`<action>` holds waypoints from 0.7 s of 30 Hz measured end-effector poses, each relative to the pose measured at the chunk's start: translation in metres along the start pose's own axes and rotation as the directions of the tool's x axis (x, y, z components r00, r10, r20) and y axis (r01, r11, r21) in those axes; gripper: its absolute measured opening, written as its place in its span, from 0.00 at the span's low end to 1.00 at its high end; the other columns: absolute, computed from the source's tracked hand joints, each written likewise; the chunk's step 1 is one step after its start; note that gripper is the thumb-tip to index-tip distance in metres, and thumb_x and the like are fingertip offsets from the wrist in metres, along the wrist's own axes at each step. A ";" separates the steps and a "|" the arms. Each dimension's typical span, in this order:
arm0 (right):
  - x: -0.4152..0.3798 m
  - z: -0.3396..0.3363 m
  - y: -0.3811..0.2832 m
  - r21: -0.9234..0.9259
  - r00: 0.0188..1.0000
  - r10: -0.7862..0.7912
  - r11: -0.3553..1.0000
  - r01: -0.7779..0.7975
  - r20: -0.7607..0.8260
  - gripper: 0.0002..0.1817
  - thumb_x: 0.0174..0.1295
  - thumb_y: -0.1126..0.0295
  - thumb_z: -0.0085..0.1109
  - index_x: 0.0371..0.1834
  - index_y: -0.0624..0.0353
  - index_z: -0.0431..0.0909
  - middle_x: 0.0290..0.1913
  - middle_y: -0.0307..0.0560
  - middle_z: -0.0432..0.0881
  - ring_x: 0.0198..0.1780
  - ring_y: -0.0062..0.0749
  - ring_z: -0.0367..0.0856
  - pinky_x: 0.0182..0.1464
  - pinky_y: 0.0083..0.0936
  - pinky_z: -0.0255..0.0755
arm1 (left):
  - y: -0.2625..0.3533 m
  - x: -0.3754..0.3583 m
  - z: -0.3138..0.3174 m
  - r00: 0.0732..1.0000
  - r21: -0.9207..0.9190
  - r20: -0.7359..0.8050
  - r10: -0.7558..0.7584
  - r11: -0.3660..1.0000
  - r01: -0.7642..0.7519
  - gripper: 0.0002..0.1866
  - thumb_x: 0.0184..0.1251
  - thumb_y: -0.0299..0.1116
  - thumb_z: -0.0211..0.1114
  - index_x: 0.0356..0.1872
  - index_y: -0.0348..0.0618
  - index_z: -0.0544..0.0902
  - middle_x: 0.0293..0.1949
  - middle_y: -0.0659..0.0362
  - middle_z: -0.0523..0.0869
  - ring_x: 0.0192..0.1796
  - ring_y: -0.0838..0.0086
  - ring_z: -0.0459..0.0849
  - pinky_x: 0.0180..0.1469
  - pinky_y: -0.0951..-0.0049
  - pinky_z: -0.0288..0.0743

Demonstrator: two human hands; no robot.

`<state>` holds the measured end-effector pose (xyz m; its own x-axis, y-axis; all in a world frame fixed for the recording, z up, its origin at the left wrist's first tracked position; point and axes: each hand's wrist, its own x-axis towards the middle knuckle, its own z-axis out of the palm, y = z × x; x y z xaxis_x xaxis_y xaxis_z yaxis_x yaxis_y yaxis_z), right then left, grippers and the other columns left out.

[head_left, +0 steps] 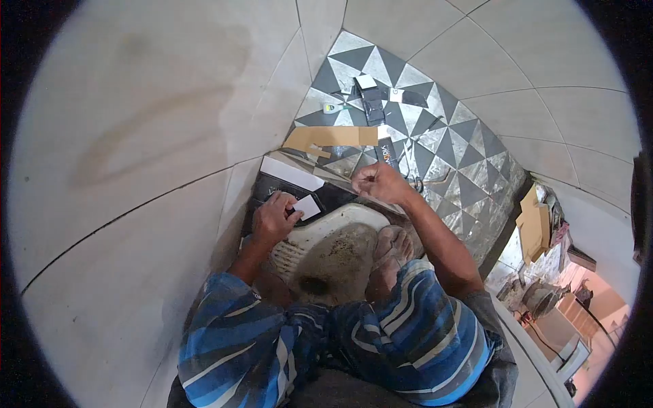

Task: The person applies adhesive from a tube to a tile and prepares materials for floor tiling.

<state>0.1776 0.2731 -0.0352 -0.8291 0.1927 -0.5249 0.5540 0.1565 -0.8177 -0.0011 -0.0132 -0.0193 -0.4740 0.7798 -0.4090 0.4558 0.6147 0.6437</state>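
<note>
My left hand [273,216] is closed at the left, its fingers at a small white card-like piece [307,207] above a black printed sheet [272,189]. My right hand [376,182] is raised near the middle, fingers curled together; what they hold, if anything, is too small to make out. Just beyond it lies a black printed strip [386,151]. A flat piece of brown cardboard [333,137] rests on the patterned floor. Below both hands is a dirty squat toilet pan [333,255], with a bare foot at its right side.
Triangle-patterned floor tiles [469,160] reach to the back corner. A scraper-like tool [333,108] and dark strips [412,98] lie there. Large pale wall tiles [136,136] rise at left and behind. At right, past a dark threshold, are cardboard [534,224] and debris.
</note>
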 end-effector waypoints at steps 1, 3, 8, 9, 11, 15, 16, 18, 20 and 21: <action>-0.003 0.002 0.002 -0.004 1.000 -0.019 1.000 0.019 -0.016 0.11 0.63 0.64 0.71 0.42 0.60 0.89 0.39 0.52 0.90 0.42 0.42 0.89 0.50 0.36 0.80 | 0.000 0.000 0.000 0.999 -0.021 -0.027 0.030 0.999 -0.031 0.17 0.58 0.37 0.79 0.45 0.44 0.83 0.40 0.54 0.85 0.38 0.60 0.88 0.41 0.60 0.83; -0.010 0.005 -0.002 0.013 1.000 -0.022 1.000 0.022 -0.001 0.11 0.63 0.64 0.71 0.42 0.60 0.89 0.38 0.52 0.90 0.41 0.41 0.89 0.49 0.36 0.79 | -0.001 -0.001 0.000 0.997 -0.040 -0.053 0.060 0.997 -0.062 0.17 0.57 0.36 0.79 0.45 0.44 0.83 0.40 0.54 0.86 0.37 0.61 0.88 0.40 0.60 0.83; -0.017 0.015 0.002 -0.066 0.987 -0.152 0.987 0.149 -0.056 0.09 0.65 0.64 0.71 0.41 0.59 0.87 0.37 0.50 0.88 0.39 0.40 0.87 0.46 0.36 0.78 | 0.001 -0.002 -0.003 0.999 -0.060 -0.025 0.032 0.998 -0.034 0.18 0.58 0.36 0.79 0.45 0.43 0.83 0.41 0.53 0.86 0.35 0.62 0.89 0.40 0.61 0.84; -0.018 0.015 0.001 -0.048 0.985 -0.160 0.986 0.157 -0.062 0.10 0.65 0.63 0.71 0.41 0.58 0.87 0.37 0.50 0.88 0.39 0.41 0.87 0.46 0.36 0.78 | 0.000 -0.002 -0.002 0.999 -0.059 -0.023 0.034 0.998 -0.035 0.18 0.58 0.36 0.79 0.45 0.43 0.83 0.41 0.53 0.86 0.35 0.62 0.89 0.40 0.61 0.84; -0.021 0.016 0.001 -0.029 0.984 -0.165 0.986 0.163 -0.070 0.11 0.66 0.62 0.71 0.40 0.57 0.86 0.37 0.49 0.87 0.39 0.43 0.87 0.46 0.37 0.78 | -0.001 -0.001 -0.001 0.999 -0.049 -0.026 0.033 0.998 -0.034 0.17 0.59 0.36 0.79 0.46 0.43 0.83 0.41 0.53 0.86 0.34 0.62 0.89 0.40 0.61 0.84; -0.024 0.020 0.004 -0.141 0.987 -0.131 0.983 0.118 -0.090 0.12 0.68 0.59 0.69 0.40 0.56 0.84 0.36 0.50 0.86 0.39 0.48 0.86 0.44 0.40 0.78 | -0.001 -0.001 -0.002 0.998 -0.051 -0.029 0.060 0.997 -0.062 0.17 0.59 0.36 0.79 0.46 0.43 0.83 0.41 0.52 0.86 0.35 0.61 0.89 0.41 0.60 0.84; -0.025 0.020 0.003 -0.185 0.985 -0.140 0.975 0.120 -0.099 0.13 0.68 0.58 0.68 0.41 0.56 0.84 0.36 0.51 0.86 0.39 0.51 0.86 0.44 0.42 0.78 | 0.000 -0.001 -0.003 0.999 -0.049 -0.005 0.033 0.998 -0.033 0.18 0.59 0.37 0.78 0.47 0.44 0.83 0.42 0.52 0.85 0.37 0.60 0.89 0.42 0.59 0.83; -0.027 0.023 -0.001 -0.213 0.984 -0.134 0.971 0.107 -0.114 0.12 0.68 0.59 0.68 0.40 0.57 0.83 0.36 0.52 0.85 0.40 0.52 0.86 0.44 0.43 0.78 | 0.002 -0.001 -0.004 1.000 -0.045 0.019 0.007 0.999 -0.006 0.18 0.60 0.37 0.78 0.48 0.44 0.83 0.42 0.52 0.85 0.39 0.58 0.89 0.42 0.58 0.83; -0.028 0.023 -0.005 -0.242 0.983 -0.129 0.966 0.095 -0.129 0.12 0.68 0.59 0.67 0.39 0.57 0.82 0.36 0.52 0.85 0.41 0.54 0.86 0.45 0.45 0.78 | 0.003 -0.002 -0.004 0.998 0.043 0.016 0.066 0.997 -0.067 0.18 0.63 0.37 0.75 0.51 0.45 0.82 0.43 0.53 0.84 0.44 0.56 0.88 0.44 0.57 0.83; -0.028 0.023 -0.005 -0.268 0.981 -0.152 0.957 0.116 -0.120 0.12 0.68 0.60 0.67 0.39 0.57 0.82 0.38 0.53 0.85 0.42 0.55 0.86 0.46 0.46 0.78 | 0.006 -0.001 -0.004 0.998 0.043 0.017 0.068 0.997 -0.068 0.18 0.63 0.37 0.75 0.51 0.45 0.82 0.43 0.53 0.84 0.44 0.56 0.88 0.44 0.57 0.83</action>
<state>0.1963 0.2448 -0.0221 -0.8888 0.2812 -0.3620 0.4540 0.4313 -0.7797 -0.0012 -0.0113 -0.0122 -0.4293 0.8215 -0.3753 0.5191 0.5644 0.6419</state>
